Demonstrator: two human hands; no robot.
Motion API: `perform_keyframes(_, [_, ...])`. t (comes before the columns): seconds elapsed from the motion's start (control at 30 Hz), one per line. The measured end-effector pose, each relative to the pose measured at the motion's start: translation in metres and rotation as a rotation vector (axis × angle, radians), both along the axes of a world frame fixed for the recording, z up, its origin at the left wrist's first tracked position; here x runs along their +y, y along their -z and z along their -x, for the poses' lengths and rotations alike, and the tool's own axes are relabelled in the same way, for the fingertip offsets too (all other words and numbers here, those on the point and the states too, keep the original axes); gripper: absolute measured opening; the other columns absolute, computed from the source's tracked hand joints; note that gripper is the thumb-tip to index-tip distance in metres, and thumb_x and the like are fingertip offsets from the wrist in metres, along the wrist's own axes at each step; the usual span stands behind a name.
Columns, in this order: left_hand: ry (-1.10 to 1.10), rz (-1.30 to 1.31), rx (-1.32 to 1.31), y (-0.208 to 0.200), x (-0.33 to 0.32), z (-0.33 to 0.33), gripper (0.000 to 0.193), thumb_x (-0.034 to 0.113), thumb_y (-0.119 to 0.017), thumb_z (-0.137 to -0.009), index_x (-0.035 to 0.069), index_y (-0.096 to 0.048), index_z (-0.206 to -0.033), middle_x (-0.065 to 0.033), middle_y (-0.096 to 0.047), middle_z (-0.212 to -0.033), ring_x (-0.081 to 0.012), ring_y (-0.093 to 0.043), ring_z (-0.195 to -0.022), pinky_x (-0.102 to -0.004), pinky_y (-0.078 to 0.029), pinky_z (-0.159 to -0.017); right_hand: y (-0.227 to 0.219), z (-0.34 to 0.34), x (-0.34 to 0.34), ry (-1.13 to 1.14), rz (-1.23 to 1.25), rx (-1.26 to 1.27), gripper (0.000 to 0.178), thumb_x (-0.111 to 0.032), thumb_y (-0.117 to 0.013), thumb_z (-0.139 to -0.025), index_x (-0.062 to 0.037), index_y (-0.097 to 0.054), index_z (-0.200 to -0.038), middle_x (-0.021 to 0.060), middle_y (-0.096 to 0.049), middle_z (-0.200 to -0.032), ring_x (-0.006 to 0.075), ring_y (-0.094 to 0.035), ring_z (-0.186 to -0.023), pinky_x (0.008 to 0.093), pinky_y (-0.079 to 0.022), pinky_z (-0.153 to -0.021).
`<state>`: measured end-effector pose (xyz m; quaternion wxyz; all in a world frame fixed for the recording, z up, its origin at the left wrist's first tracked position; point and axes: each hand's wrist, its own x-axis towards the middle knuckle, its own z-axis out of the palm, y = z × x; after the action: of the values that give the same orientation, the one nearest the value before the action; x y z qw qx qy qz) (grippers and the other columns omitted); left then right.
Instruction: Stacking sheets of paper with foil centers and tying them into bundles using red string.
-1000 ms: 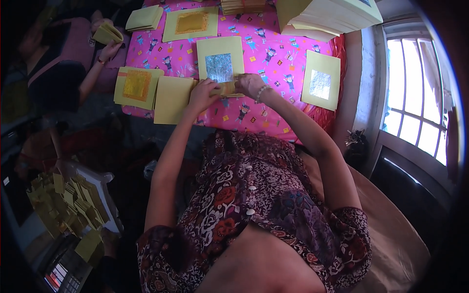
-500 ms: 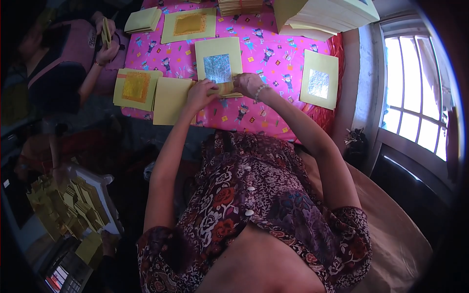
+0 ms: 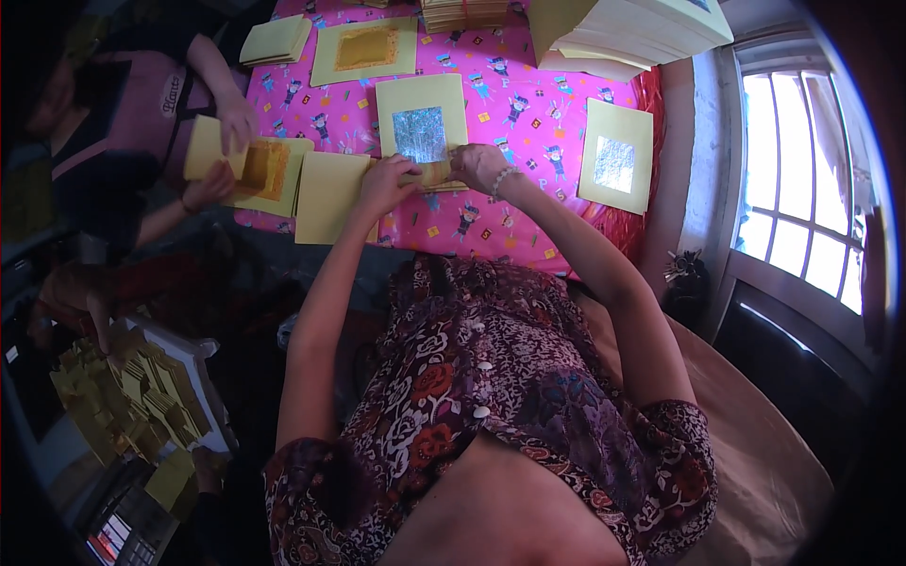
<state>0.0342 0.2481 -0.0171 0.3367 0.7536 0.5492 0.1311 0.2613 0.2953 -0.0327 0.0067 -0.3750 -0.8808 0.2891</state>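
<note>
A yellow paper sheet with a silver foil square (image 3: 423, 96) lies in front of me on the pink table. Its near edge is lifted and curled up over the lower part of the foil. At the left end of that curled edge, my left hand (image 3: 387, 186) is closed with the fingertips on the paper. My right hand (image 3: 479, 168), with a beaded bracelet at the wrist, pinches the right end. More yellow paper shows beneath the sheet. Close by my left hand is a plain yellow sheet (image 3: 334, 198) at the table's near edge.
On the pink patterned tablecloth (image 3: 514, 217) lie a silver-foil stack (image 3: 615, 156) at right and a gold-foil sheet (image 3: 366, 49) behind. A tall paper stack (image 3: 632, 33) stands far right. At left, a co-worker's hands (image 3: 231, 141) hold folded yellow paper above another gold-foil sheet (image 3: 274, 174).
The near edge of my sheet is curled a little further up over the foil, my hands staying nearly in place. The co-worker's hands came down and toward the table with the folded paper.
</note>
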Motion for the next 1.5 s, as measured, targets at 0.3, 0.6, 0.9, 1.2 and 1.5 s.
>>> perform_keyframes(0.3, [0.132,-0.316,0.089,-0.036,0.002,-0.003,0.027,0.008,-0.062,-0.066,0.006,-0.057,-0.093,-0.0118,-0.056,-0.097,-0.0319,-0.053,-0.095,-0.0388,-0.044,-0.085,-0.02,-0.011,0.0,0.074,0.072,0.154,0.022,-0.029,-0.052,-0.089,-0.0068,-0.052,-0.089,0.0173,-0.058,-0.065,0.036,-0.06,-0.064,0.0455,-0.047,-0.058])
perform_keyframes(0.6, [0.064,0.13,-0.003,-0.067,0.033,0.023,0.017,0.014,-0.056,-0.079,0.004,-0.059,-0.092,-0.0183,-0.061,-0.077,-0.0352,-0.06,-0.073,-0.042,-0.048,-0.069,-0.079,-0.03,0.002,0.011,0.131,0.298,0.051,-0.036,-0.069,-0.076,-0.0052,-0.051,-0.113,0.0194,-0.052,-0.115,0.0339,-0.056,-0.103,0.0388,-0.047,-0.09])
perform_keyframes(0.9, [-0.203,0.401,-0.277,-0.089,0.052,0.032,0.042,0.018,-0.065,-0.08,-0.001,-0.054,-0.116,-0.0103,-0.063,-0.105,-0.0173,-0.062,-0.091,-0.0309,-0.05,-0.08,-0.071,-0.026,0.01,0.324,-0.057,0.275,0.031,-0.033,-0.054,-0.088,-0.0014,-0.053,-0.087,0.0172,-0.061,-0.072,0.0344,-0.061,-0.069,0.0435,-0.049,-0.064])
perform_keyframes(1.2, [-0.382,0.164,-0.198,-0.096,0.059,0.021,0.029,0.029,-0.064,-0.081,0.002,-0.055,-0.088,-0.0107,-0.064,-0.081,-0.0218,-0.063,-0.073,-0.0351,-0.048,-0.065,-0.087,-0.018,0.031,0.605,0.074,0.364,0.036,-0.038,-0.057,-0.087,-0.0018,-0.057,-0.086,0.0164,-0.061,-0.066,0.0303,-0.061,-0.061,0.0412,-0.048,-0.058])
perform_keyframes(1.5, [-0.586,0.051,0.078,-0.105,0.056,0.004,0.03,0.03,-0.059,-0.083,0.003,-0.047,-0.077,-0.0112,-0.057,-0.064,-0.0292,-0.057,-0.063,-0.0404,-0.044,-0.061,-0.108,-0.009,0.035,0.78,0.177,0.505,0.038,-0.037,-0.066,-0.082,-0.0006,-0.059,-0.074,0.0102,-0.055,-0.056,0.0183,-0.05,-0.05,0.0338,-0.04,-0.049])
